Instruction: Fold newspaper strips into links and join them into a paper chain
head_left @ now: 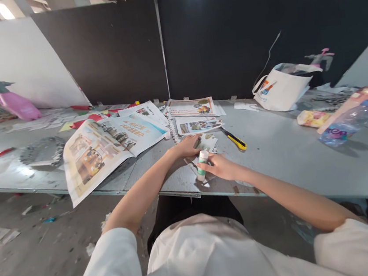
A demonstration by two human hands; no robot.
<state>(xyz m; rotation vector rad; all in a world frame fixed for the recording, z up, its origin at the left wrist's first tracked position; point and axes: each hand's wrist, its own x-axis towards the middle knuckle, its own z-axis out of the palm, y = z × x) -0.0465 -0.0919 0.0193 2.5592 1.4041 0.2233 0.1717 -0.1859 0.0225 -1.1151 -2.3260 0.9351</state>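
Your grey desk (281, 149) runs across in front of you. Taking twelve as straight ahead of your hands, an open magazine (96, 161) lies at nine o'clock, its lower corner projecting past the desk's near edge. A white bag (274, 96) stands at two, printed sheets (190, 107) lie at twelve, and a clear plastic bottle (339, 131) is well out at three.

Your hands are close together. Your left hand (187, 147) rests its fingers on a small printed paper piece (208, 141); you cannot tell whether it grips it. Your right hand (222, 167) is wrapped around the upright glue stick (203, 171), near the front edge at your six. A yellow utility knife (238, 143) lies just beyond your right hand, at its one o'clock.
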